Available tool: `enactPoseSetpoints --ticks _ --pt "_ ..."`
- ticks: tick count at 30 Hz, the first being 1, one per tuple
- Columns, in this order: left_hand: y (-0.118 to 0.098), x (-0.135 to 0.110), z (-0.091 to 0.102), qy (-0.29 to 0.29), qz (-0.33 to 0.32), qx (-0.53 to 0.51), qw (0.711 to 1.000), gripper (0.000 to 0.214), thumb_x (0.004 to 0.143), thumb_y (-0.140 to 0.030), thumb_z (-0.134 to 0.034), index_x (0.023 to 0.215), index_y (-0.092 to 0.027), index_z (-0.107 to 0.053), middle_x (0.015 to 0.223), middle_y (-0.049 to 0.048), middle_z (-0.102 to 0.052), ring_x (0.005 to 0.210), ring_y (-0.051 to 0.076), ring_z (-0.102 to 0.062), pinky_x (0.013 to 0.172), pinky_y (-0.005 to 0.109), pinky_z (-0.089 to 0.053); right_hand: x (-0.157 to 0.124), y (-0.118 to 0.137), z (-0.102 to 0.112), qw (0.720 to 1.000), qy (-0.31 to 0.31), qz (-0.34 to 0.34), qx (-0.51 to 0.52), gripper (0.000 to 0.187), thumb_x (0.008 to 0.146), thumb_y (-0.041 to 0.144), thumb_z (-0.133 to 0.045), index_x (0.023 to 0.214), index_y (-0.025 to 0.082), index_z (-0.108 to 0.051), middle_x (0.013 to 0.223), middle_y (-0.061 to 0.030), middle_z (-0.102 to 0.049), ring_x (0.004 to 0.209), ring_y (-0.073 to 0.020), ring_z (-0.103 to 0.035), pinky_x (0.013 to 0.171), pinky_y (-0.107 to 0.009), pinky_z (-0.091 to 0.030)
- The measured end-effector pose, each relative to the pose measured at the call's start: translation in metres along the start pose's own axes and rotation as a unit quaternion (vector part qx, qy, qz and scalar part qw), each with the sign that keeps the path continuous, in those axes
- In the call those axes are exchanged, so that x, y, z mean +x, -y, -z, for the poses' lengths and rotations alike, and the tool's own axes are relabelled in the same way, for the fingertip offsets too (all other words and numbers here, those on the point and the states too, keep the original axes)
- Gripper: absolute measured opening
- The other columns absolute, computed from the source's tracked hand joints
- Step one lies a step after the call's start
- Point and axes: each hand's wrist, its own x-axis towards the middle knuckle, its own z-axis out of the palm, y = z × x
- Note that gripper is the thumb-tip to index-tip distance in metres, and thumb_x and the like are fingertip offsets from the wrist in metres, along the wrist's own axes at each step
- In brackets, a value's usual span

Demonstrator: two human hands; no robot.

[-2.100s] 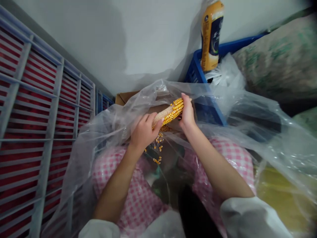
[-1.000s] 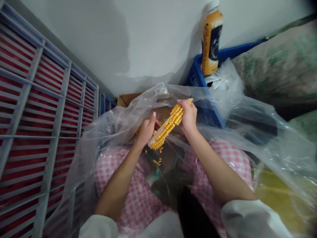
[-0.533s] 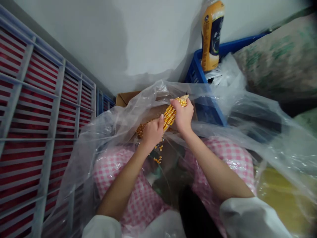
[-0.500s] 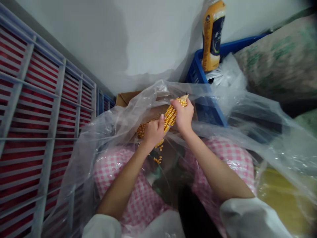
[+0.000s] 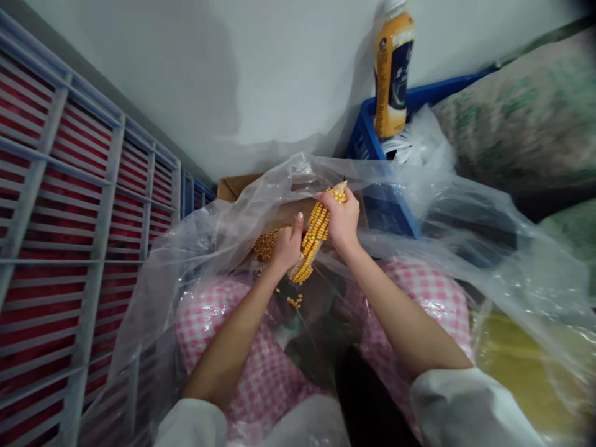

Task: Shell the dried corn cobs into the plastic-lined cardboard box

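A corn cob [image 5: 318,223] with yellow kernels slants over the clear plastic sheet, its pale husk end up and to the right. My right hand [image 5: 343,217] is closed around that upper end. Against the cob's lower left side rests my left hand [image 5: 287,247], thumb raised and its other fingers mostly hidden. Bare patches without kernels show along the lower cob. A few loose kernels [image 5: 295,302] lie on the plastic below it. Behind my left hand is a heap of shelled kernels [image 5: 265,243].
A cardboard box [image 5: 237,185] stands under the plastic sheet [image 5: 177,248] by the wall. To the left rises a slatted crate [image 5: 105,192] with red contents. At the right, a blue crate [image 5: 367,133] holds a yellow bottle [image 5: 393,74] and white bags. A patterned sack [image 5: 521,112] lies beside it.
My left thumb has lifted from the cob, baring more of its lower end. Kernels seen falling under the cob are gone from the air. The view has shifted slightly.
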Motion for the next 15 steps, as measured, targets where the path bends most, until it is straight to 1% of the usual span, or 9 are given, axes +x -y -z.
enactPoseSetpoints --ticks 3,4,6,8,9,10,12,14,15 --pt "0.002 0.009 0.009 0.012 0.032 -0.046 0.998 0.070 0.087 -0.062 -0.012 0.049 -0.018 -0.050 0.046 0.0019 -0.052 0.046 0.012 -0.049 0.050 0.026 -0.034 0.000 0.001 -0.001 1.000 0.008 -0.003 0.015 0.026 0.063 0.041 -0.063 0.068 0.018 -0.052 0.062 0.0054 -0.050 0.059 -0.0107 -0.043 0.060 -0.026 -0.034" --pt "0.003 0.012 0.014 -0.004 0.040 -0.051 0.998 0.071 0.088 -0.062 -0.011 0.052 -0.017 -0.054 0.045 0.0019 -0.052 0.045 0.013 -0.049 0.050 0.026 -0.035 0.000 0.001 -0.001 1.000 0.009 -0.006 0.023 0.026 0.063 0.041 -0.063 0.068 0.018 -0.052 0.062 0.0052 -0.051 0.059 -0.0109 -0.043 0.060 -0.026 -0.035" --pt "0.002 0.017 0.025 -0.060 0.040 -0.024 0.997 0.068 0.088 -0.061 -0.015 0.064 -0.016 -0.060 0.046 0.0013 -0.052 0.045 0.014 -0.051 0.052 0.026 -0.038 0.001 0.002 -0.002 0.999 0.013 -0.015 0.042 0.026 0.063 0.041 -0.062 0.069 0.018 -0.052 0.063 0.0048 -0.052 0.060 -0.0114 -0.044 0.060 -0.026 -0.035" --pt "-0.001 0.020 0.033 -0.112 0.023 0.021 0.993 0.062 0.089 -0.060 -0.021 0.077 -0.015 -0.063 0.051 0.0019 -0.056 0.052 0.015 -0.055 0.058 0.027 -0.041 0.001 0.003 -0.002 0.998 0.014 -0.021 0.050 0.025 0.064 0.041 -0.062 0.070 0.018 -0.052 0.064 0.0044 -0.052 0.060 -0.0117 -0.045 0.061 -0.026 -0.036" --pt "-0.003 0.019 0.035 -0.118 0.014 0.027 0.993 0.060 0.089 -0.059 -0.023 0.081 -0.015 -0.063 0.056 0.0030 -0.060 0.057 0.016 -0.057 0.062 0.027 -0.042 0.001 0.005 -0.002 0.999 0.013 -0.019 0.047 0.025 0.064 0.041 -0.062 0.070 0.018 -0.052 0.064 0.0042 -0.052 0.060 -0.0117 -0.045 0.061 -0.026 -0.036" --pt "-0.006 0.016 0.035 -0.108 0.006 0.019 0.994 0.060 0.089 -0.059 -0.023 0.082 -0.016 -0.063 0.062 0.0043 -0.063 0.062 0.016 -0.059 0.065 0.028 -0.043 0.001 0.007 -0.002 0.999 0.009 -0.013 0.039 0.025 0.064 0.041 -0.062 0.070 0.019 -0.052 0.065 0.0041 -0.053 0.060 -0.0117 -0.045 0.061 -0.027 -0.036" --pt "-0.012 0.009 0.029 -0.054 -0.011 -0.016 0.998 0.063 0.089 -0.060 -0.019 0.083 -0.016 -0.064 0.073 0.0064 -0.067 0.070 0.017 -0.061 0.068 0.028 -0.043 0.000 0.010 -0.001 1.000 -0.002 0.005 0.013 0.025 0.064 0.040 -0.063 0.069 0.019 -0.051 0.064 0.0042 -0.052 0.060 -0.0115 -0.044 0.062 -0.027 -0.035" --pt "-0.016 -0.001 0.018 -0.013 -0.031 -0.015 0.999 0.066 0.088 -0.062 -0.017 0.080 -0.017 -0.064 0.077 0.0073 -0.068 0.073 0.019 -0.061 0.066 0.028 -0.043 -0.003 0.013 -0.001 1.000 -0.004 0.017 -0.006 0.025 0.064 0.039 -0.063 0.067 0.019 -0.049 0.063 0.0043 -0.051 0.060 -0.0112 -0.043 0.062 -0.027 -0.035" --pt "-0.016 -0.005 0.012 -0.012 -0.038 0.001 0.999 0.066 0.088 -0.062 -0.017 0.077 -0.017 -0.064 0.075 0.0075 -0.067 0.072 0.019 -0.061 0.065 0.028 -0.041 -0.004 0.014 -0.002 1.000 0.001 0.018 -0.010 0.024 0.065 0.039 -0.063 0.065 0.019 -0.048 0.062 0.0043 -0.051 0.059 -0.0111 -0.042 0.061 -0.027 -0.034"
